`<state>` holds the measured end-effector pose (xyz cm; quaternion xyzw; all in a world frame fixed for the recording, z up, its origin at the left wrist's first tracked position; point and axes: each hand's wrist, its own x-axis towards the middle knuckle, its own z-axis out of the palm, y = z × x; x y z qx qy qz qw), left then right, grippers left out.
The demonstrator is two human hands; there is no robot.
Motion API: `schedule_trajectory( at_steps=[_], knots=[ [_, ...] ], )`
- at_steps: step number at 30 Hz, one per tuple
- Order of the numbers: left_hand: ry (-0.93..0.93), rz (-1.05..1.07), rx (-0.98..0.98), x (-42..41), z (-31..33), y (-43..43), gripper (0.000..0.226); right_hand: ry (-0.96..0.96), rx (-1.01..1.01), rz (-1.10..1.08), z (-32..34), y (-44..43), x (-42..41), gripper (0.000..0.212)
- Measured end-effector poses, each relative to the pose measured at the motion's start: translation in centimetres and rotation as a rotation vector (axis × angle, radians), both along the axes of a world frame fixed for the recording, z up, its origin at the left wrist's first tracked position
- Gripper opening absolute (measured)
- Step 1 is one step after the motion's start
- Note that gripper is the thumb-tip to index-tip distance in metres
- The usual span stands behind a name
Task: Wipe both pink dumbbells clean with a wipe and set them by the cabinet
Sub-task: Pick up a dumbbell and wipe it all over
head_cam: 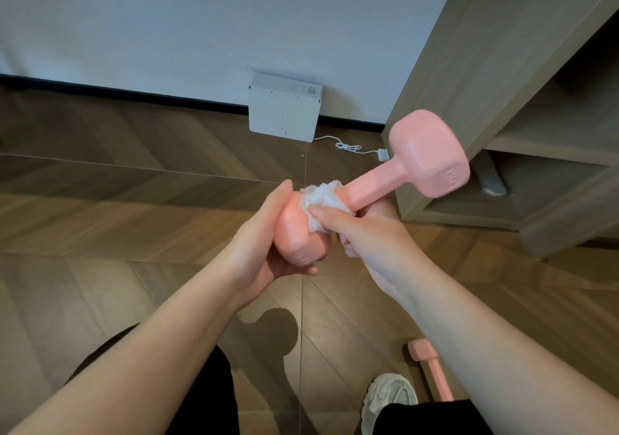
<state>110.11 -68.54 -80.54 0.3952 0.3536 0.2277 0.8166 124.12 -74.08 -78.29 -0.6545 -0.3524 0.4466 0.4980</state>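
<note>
A pink dumbbell (pixel 385 180) is held up in the air over the floor, tilted with its far head toward the wooden cabinet (pixel 475 76). My left hand (pixel 268 243) grips its near head from below. My right hand (pixel 365 233) presses a crumpled white wipe (pixel 320 200) against the handle where it meets the near head. A second pink dumbbell (pixel 430 367) lies on the floor at lower right, partly hidden behind my right forearm.
A white box (pixel 284 110) leans on the wall, its white cable and plug (pixel 383 155) trailing toward the cabinet. My white shoe (pixel 388 397) and dark trouser legs are at the bottom. A grey item (pixel 490 180) lies on the cabinet's low shelf.
</note>
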Motion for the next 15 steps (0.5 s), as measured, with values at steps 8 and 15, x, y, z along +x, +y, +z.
schedule_trajectory(
  at_steps=[8,15],
  knots=[
    [0.257,0.260,0.931,0.1,-0.5,-0.3,0.051,0.590,-0.147,-0.303,0.1,1.4,-1.2,0.027],
    [0.196,0.213,0.733,0.8,-0.8,-0.7,0.056,0.610,-0.136,-0.323,-0.7,1.2,-2.0,0.034]
  ],
)
